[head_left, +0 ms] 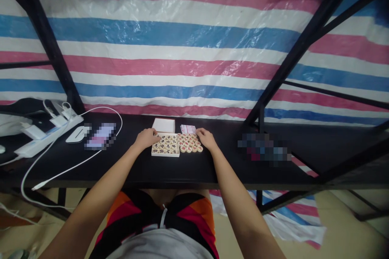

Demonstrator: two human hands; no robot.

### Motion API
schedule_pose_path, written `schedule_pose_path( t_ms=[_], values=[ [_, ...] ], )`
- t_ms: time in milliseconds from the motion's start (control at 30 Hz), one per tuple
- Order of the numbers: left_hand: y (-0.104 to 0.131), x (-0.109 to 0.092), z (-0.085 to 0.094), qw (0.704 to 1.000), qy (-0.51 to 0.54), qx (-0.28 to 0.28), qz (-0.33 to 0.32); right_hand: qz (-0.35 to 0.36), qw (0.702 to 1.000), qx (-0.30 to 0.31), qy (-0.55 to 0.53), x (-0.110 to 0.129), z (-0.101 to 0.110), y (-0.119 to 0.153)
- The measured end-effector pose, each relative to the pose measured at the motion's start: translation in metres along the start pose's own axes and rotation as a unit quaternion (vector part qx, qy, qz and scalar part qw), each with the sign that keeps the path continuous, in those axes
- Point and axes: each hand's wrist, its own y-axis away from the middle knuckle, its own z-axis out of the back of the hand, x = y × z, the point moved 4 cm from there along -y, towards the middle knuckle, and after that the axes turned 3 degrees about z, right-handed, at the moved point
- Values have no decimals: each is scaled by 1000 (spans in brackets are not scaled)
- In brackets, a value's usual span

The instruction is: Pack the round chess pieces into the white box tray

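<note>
A shallow white box (pixel 165 155) on the black table holds rows of round wooden pieces with black characters. My left hand (pixel 147 138) rests at the box's upper left corner, its fingertips over the nearest pieces; whether it grips anything is too small to tell. Right of the box, touching or nearly so, lie several round pieces with red characters (pixel 190 143) in rows. Beside their upper right edge is my right hand (pixel 206 137), fingers bent, close to a folded pink-and-white sheet (pixel 188 129). Behind the box stands a white lid or second box (pixel 163 125).
At the left are a power strip (pixel 39 142) with chargers, a white cable (pixel 68 171), a white flat device (pixel 78 134) and a blurred phone (pixel 101 136). A blurred dark object (pixel 264 147) lies right. Black metal frame bars (pixel 273 77) slant up on both sides.
</note>
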Motion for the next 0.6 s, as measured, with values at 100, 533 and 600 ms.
schedule_pose_path(
  t_ms=[100, 533, 600],
  values=[
    [-1, 2, 5, 999, 34, -29, -9, -1, 1000, -1, 2, 1, 1, 1],
    [-7, 37, 14, 997, 52, 43, -49, -2, 1000, -1, -7, 1, 1, 1],
    [-5, 30, 13, 997, 45, 34, -58, -3, 1000, 0, -6, 1, 1, 1]
  ],
)
